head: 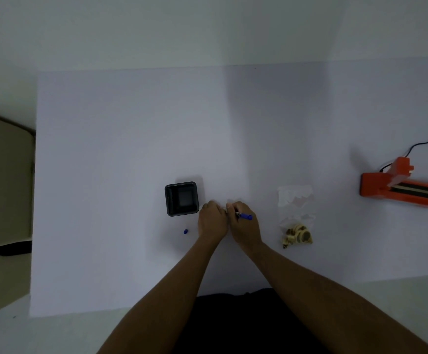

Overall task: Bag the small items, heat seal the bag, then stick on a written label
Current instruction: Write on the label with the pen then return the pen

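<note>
My right hand (243,221) grips a pen (244,216) with a blue end, tip pointing left toward my left hand (212,217). My left hand lies beside it, knuckles up, fingers bent down onto the white sheet; a small white label under the two hands is barely visible. The pen's blue cap (185,231) lies loose to the left. A clear plastic bag (295,208) lies flat to the right, with small beige and brown items (298,235) gathered at its near end. An orange heat sealer (401,186) sits at the far right.
A black square tray (181,199) stands just left of my hands. The sealer's black cord (422,144) runs off the right edge. White paper (131,149) covers the table; a beige chair (3,175) sits beyond its left edge.
</note>
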